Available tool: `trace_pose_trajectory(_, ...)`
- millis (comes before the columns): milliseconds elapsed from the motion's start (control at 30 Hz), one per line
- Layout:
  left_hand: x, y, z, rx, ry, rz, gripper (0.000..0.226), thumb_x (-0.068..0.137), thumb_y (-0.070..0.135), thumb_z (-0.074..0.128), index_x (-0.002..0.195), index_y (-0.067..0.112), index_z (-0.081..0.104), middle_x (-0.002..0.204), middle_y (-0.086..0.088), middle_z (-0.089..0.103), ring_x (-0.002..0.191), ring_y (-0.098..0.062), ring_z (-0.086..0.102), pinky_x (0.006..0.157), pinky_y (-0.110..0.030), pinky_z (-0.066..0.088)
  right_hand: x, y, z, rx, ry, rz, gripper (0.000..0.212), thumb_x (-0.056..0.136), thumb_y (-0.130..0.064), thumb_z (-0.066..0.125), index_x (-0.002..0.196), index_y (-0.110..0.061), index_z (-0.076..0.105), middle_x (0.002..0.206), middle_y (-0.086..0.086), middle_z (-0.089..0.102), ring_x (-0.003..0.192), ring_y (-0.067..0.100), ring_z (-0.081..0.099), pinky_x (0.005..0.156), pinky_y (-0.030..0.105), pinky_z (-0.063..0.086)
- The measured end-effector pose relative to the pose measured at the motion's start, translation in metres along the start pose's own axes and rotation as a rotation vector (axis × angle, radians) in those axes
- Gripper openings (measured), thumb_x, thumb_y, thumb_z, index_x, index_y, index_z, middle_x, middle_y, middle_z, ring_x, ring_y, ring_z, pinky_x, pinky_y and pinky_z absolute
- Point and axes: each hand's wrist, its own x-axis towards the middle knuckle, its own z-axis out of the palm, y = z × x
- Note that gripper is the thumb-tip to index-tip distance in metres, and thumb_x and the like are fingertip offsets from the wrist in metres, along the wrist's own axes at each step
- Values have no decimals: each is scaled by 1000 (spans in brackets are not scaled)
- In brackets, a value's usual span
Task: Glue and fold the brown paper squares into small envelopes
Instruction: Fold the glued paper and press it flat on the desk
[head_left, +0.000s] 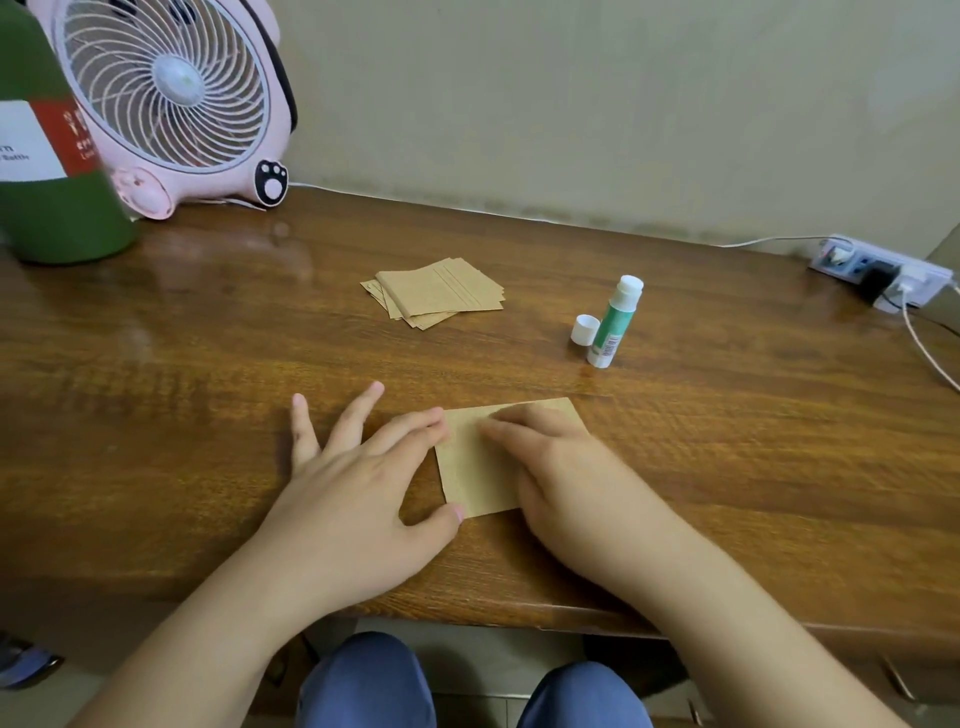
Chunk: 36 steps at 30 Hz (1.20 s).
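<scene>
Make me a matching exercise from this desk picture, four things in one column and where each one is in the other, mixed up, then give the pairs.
Things:
1. glue stick
2. white cap
3. stack of brown squares
4. folded brown paper

Places:
A. under both hands, near the desk's front edge
B. mid-desk, in front of the pink fan
C. standing uncapped, right of the stack
D. on the desk just left of the glue stick

Pairs: 1-C, 2-D, 3-B, 4-A
</scene>
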Motion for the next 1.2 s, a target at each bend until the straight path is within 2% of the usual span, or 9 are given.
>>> trace_pose_trajectory(67, -1, 0, 0, -10, 1, -6, 90, 61, 74, 5, 146, 45, 14, 150, 36, 1, 141, -8, -24, 105, -55, -28, 8, -6, 10, 24, -24, -41, 50, 92, -6, 40, 141, -17, 42, 138, -4, 44, 129, 13, 35, 101, 15, 26)
trace_pose_trajectory(233, 0, 0, -1, 16, -6, -14, 92, 60, 74, 2, 146, 44, 13, 150, 34, -1, 139, -8, -25, 105, -55, -27, 2, 27, -5, -46, 50, 129, 47, 94, -8, 35, 139, -20, 45, 138, -9, 43, 126, 10, 36, 98, 11, 23)
trace_pose_trajectory(333, 0, 1, -1, 22, -5, -14, 92, 59, 73, 1, 146, 44, 12, 150, 34, -2, 139, -7, -26, 105, -55, -28, 2, 36, -11, -113, 59, 173, 46, 95, -11, 33, 138, -21, 46, 137, -8, 44, 124, 12, 36, 101, 19, 30)
trace_pose_trajectory(433, 0, 1, -1, 26, -4, -20, 91, 60, 73, 1, 146, 45, 11, 150, 35, -2, 139, -8, -26, 105, -56, -27, 10, 18, -1, -92, 27, 45, 51, 90, -17, 26, 135, -17, 49, 133, -2, 50, 121, 18, 42, 100, 26, 35)
trace_pose_trajectory(533, 0, 2, -1, 33, -5, -26, 91, 60, 73, 1, 146, 46, 11, 150, 34, -2, 139, -8, -25, 105, -56, -27, 15, 5, 12, -72, 17, -79, 54, 87, -19, 24, 132, -13, 53, 129, 2, 54, 116, 21, 47, 96, 19, 29)
trace_pose_trajectory(767, -1, 3, -2, 31, -10, -38, 93, 59, 74, 0, 146, 44, 13, 150, 35, -1, 140, -9, -25, 105, -57, -27, -5, 47, -11, -109, 72, 172, 47, 95, -11, 34, 140, -23, 44, 141, -12, 42, 124, 9, 35, 99, 14, 23)
trace_pose_trajectory(900, -2, 5, -3, 45, -4, -57, 95, 58, 74, -2, 147, 43, 13, 151, 32, 0, 141, -10, -23, 105, -58, -27, -7, 44, -12, -166, 78, 150, 45, 97, -20, 32, 141, -25, 41, 141, -12, 40, 124, 10, 34, 105, 24, 30)
trace_pose_trajectory(1067, -1, 3, -1, 122, 48, -284, 92, 71, 75, 0, 148, 28, 19, 157, 14, 4, 145, -17, -9, 107, -64, -16, -15, 31, -8, -16, 89, 42, 44, 96, -15, 41, 138, -27, 45, 132, -16, 42, 119, 1, 32, 100, 10, 24)
trace_pose_trajectory(1200, -1, -16, -11, 196, 78, -495, 80, 85, 69, 13, 140, 18, 37, 150, 4, 30, 143, -24, 13, 109, -66, -6, -8, 25, -6, 23, 42, 8, 41, 98, -19, 41, 136, -31, 45, 128, -19, 43, 116, -1, 36, 99, 11, 29)
